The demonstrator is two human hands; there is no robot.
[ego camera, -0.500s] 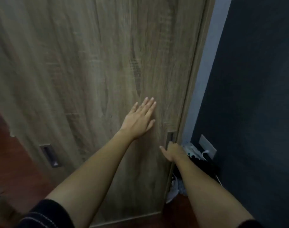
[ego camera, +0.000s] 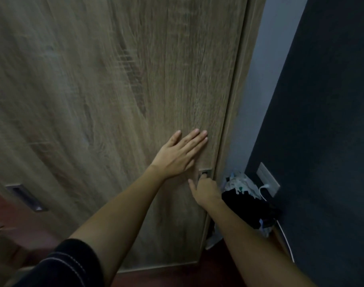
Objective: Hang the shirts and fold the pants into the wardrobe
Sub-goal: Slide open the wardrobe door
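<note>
A wood-grain sliding wardrobe door (ego camera: 119, 100) fills most of the view and is closed. My left hand (ego camera: 179, 155) lies flat on it with straight fingers, near its right edge. Just below, my right hand (ego camera: 206, 188) has its fingers hooked into the recessed metal handle (ego camera: 205, 172) at the door's right edge. No shirts or pants are in my hands.
A second recessed handle (ego camera: 26, 196) sits on the overlapping door at the lower left. A heap of dark and light clothes (ego camera: 247, 200) lies on the floor between the wardrobe and a dark wall (ego camera: 326, 121), under a wall socket (ego camera: 268, 179) with a white cable.
My right hand has moved up to the recessed handle and hooked its fingers into it. My left hand has slid right along the door towards its edge.
</note>
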